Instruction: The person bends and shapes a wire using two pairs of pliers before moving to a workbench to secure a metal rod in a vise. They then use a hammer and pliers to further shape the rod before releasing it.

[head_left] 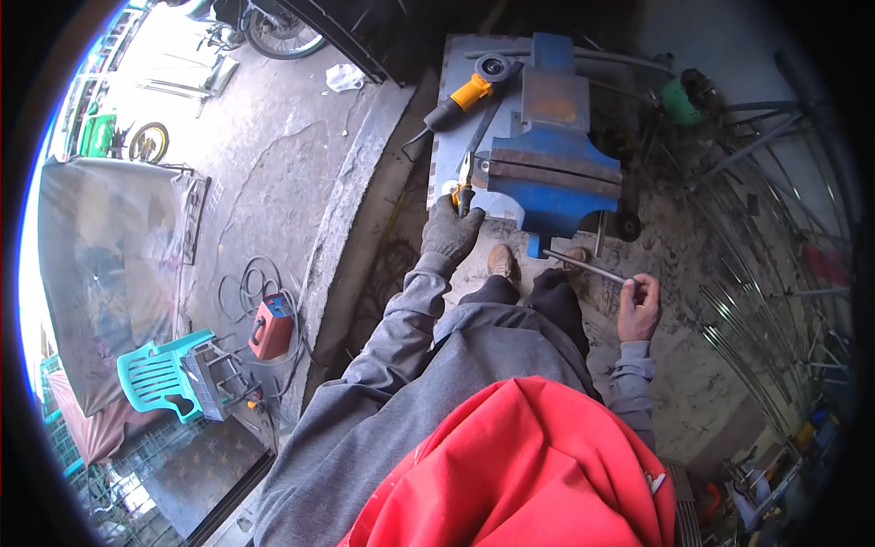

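My left hand (452,230), in a dark grey glove, is closed around pliers (466,175) with yellow and black handles. Their jaws point away from me, over the metal bench top (446,157) beside the vise. Bare, my right hand (640,308) has its fingers wrapped round the outer end of the vise's handle bar (588,265). The blue bench vise (558,199) stands at the bench's near edge; I cannot make out anything clamped in its jaws. A yellow and black angle grinder (469,95) lies on the bench, left of the vise.
Long metal rods (752,351) lie on the floor at right, near a green round object (682,100). To my left, a raised concrete edge (342,219) borders the yard. An orange-red machine with cables (272,326) and a turquoise plastic chair (150,374) stand there.
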The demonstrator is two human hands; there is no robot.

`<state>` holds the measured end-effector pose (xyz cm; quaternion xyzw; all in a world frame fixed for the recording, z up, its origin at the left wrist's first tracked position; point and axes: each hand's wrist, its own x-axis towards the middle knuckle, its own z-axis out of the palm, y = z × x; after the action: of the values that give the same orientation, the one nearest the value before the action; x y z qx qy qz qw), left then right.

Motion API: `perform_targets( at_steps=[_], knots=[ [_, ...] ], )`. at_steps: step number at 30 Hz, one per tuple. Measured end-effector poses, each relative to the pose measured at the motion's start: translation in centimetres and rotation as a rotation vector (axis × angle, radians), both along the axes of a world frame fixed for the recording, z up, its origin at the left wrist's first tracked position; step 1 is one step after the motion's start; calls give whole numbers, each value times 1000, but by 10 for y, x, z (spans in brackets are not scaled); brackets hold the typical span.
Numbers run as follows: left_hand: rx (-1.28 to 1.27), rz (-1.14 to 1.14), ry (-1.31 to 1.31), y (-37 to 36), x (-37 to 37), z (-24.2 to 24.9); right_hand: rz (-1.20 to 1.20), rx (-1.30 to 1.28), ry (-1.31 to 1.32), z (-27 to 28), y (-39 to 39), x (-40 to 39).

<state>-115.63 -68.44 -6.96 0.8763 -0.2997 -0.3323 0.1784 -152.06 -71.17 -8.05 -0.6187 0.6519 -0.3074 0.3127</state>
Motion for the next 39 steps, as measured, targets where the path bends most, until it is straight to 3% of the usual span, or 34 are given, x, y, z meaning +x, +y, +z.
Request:
perform_targets(
  at_steps=[7,10,21,28,39],
  knots=[
    [10,35,11,-3,-4,3,-59,68,132,-80,-22,-67],
    [21,52,5,-3,-10,3,-76,228,126,-96,-32,-81],
    [85,71,81,-9,-21,12,-18,364,-14,-171,-50,-125],
    [64,92,61,-6,-23,7,-56,549,-78,-158,-57,-119],
    [-95,67,6,8,-25,-18,-30,563,-113,-161,-55,-123]
  ],
)
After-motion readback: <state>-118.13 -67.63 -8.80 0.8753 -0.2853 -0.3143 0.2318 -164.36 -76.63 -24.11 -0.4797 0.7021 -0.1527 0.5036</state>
